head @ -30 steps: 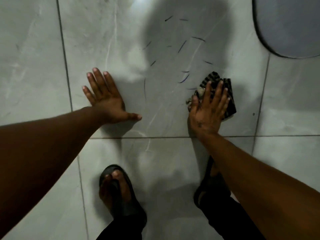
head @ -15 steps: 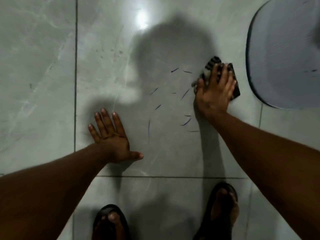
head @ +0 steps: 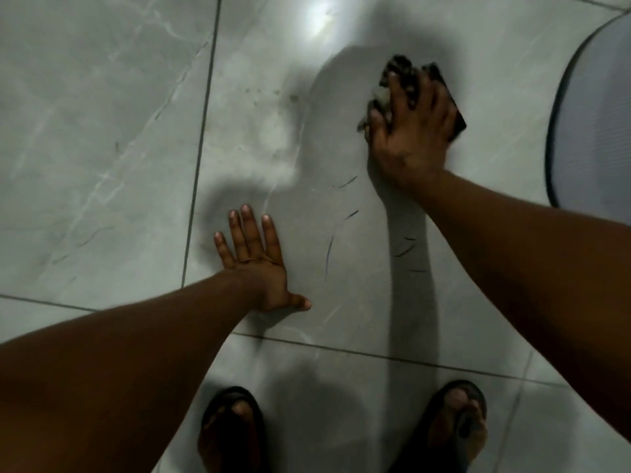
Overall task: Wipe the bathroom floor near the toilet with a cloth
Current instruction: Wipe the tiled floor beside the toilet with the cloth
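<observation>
My right hand (head: 411,131) presses flat on a dark patterned cloth (head: 399,68) on the grey tiled floor (head: 119,148), at the upper right. Most of the cloth is hidden under the palm; its edges stick out past the fingertips and to the right. My left hand (head: 256,264) lies flat on the tile with fingers spread, nearer to me and left of the cloth, holding nothing. Thin dark strands (head: 329,250) lie on the tile between the two hands. The pale curved base of the toilet (head: 594,131) stands at the right edge, close to the cloth.
My two feet in dark sandals (head: 232,428) (head: 457,425) stand at the bottom of the view. Dark grout lines (head: 201,148) cross the tiles. Small brownish specks (head: 273,93) dot the floor left of the cloth. A lamp glare (head: 319,15) shines at the top.
My right hand has pushed the cloth farther away from me, over some of the dark strands and toward the toilet base. My left hand has stayed planted on the tile.
</observation>
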